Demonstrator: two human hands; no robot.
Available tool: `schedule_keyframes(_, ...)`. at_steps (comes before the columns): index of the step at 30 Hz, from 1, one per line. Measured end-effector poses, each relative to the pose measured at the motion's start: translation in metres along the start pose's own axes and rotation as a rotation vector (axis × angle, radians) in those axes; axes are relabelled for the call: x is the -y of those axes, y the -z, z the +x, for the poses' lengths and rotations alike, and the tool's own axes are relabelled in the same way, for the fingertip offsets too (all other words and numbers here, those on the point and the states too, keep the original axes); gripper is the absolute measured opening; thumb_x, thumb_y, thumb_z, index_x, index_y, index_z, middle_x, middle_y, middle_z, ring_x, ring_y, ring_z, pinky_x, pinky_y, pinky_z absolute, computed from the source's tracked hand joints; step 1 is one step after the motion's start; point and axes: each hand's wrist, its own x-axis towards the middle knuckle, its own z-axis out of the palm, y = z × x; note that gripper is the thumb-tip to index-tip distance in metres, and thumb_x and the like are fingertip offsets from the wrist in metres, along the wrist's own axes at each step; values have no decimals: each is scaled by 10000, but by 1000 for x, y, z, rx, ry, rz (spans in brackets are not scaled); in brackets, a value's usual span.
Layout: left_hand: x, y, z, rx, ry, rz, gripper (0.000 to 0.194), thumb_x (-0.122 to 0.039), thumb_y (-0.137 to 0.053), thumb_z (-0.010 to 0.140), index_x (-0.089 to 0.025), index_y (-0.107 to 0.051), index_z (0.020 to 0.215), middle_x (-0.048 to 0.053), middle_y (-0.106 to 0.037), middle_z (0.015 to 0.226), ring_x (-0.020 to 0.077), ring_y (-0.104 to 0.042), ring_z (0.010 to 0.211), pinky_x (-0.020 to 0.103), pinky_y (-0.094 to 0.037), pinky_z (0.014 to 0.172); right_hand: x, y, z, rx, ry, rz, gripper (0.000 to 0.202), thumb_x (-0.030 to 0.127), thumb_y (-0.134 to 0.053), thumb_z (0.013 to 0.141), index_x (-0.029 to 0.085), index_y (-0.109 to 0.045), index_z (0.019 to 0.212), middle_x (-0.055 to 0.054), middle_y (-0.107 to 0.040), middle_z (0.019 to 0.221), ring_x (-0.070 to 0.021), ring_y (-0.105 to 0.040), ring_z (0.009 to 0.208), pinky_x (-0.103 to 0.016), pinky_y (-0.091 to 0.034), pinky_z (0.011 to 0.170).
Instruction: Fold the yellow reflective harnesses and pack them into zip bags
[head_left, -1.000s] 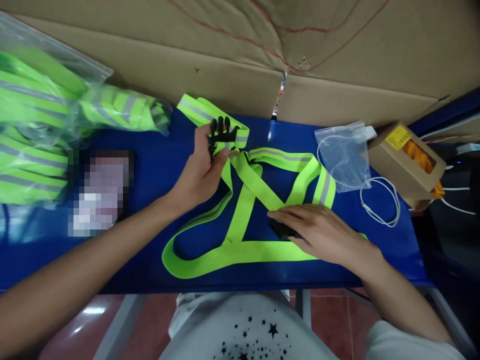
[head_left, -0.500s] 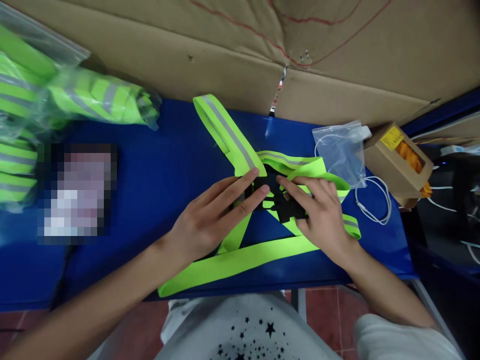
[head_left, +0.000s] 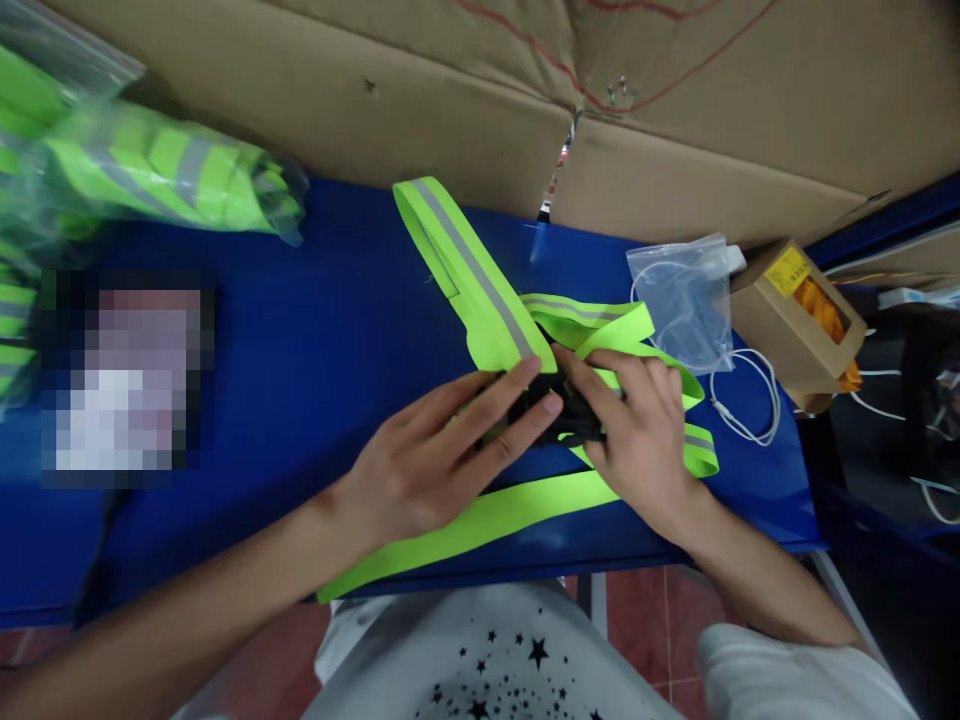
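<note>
Yellow-green straps with grey reflective stripes (head_left: pixel 480 265) lie on the blue table (head_left: pixel 300 330), joined around a black piece (head_left: pixel 574 415) near the middle. My left hand (head_left: pixel 442 440) is closed on the left part of the black piece, with two fingertips on top at the strap's end. From the right, my right hand (head_left: pixel 637 430) grips the other part, its index finger touching the black piece and its thumb below. The fingers cover much of the black piece, so its exact shape is hidden. A long strap runs along the table's front edge beneath my left hand.
Bagged yellow-green straps (head_left: pixel 180 175) lie at the back left, above a pixelated rectangular device (head_left: pixel 127 380). At the right are a clear zip bag (head_left: pixel 682 300), a white cable (head_left: pixel 772 400) and a cardboard box (head_left: pixel 795 310) with orange contents. Cardboard (head_left: pixel 450 110) lines the back.
Both hands have closed in on the black piece, my left hand moving slightly right. The black parts are bunched closer together, and the upper strap has shifted with them. The view has moved slightly.
</note>
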Motion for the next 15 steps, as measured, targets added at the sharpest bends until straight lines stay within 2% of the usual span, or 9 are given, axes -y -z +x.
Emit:
schedule_keyframes(4,7,2,-5,-117,116,58,516,-55,-588,991,-186,-580,1490,152,-599,1516,266,-688,1241,408,-619,1052,-12,3,1,-93,-57,-10,808,51,-564,797,312,-460,1554,-96,-580,1228,-288,-528,1013,-412,-383,808)
schedule_keyframes(9,2,-3,-3,-32,41,19,490,-73,-585,993,-154,-565,1475,186,-607,1496,281,-683,1246,436,-638,1015,-8,3,-1,-64,-23,14,836,32,-563,777,313,-444,1556,-95,-598,1209,-286,-540,1010,-410,-409,819)
schedule_keyframes(13,-5,-5,0,27,0,46,458,-82,-546,1005,-128,-552,1461,195,-628,1469,282,-681,1255,429,-637,1007,4,0,-2,-60,-18,-17,777,68,-580,846,304,-429,1571,-110,-611,1202,-296,-550,1003,-438,-433,842)
schedule_keyframes(15,-5,-5,0,28,-2,48,452,-77,-529,1006,-120,-558,1454,192,-639,1456,278,-684,1251,420,-636,1003,7,0,-1,-44,-22,54,794,93,-581,884,316,-356,1613,-115,-612,1228,-305,-570,1048,-460,-467,896)
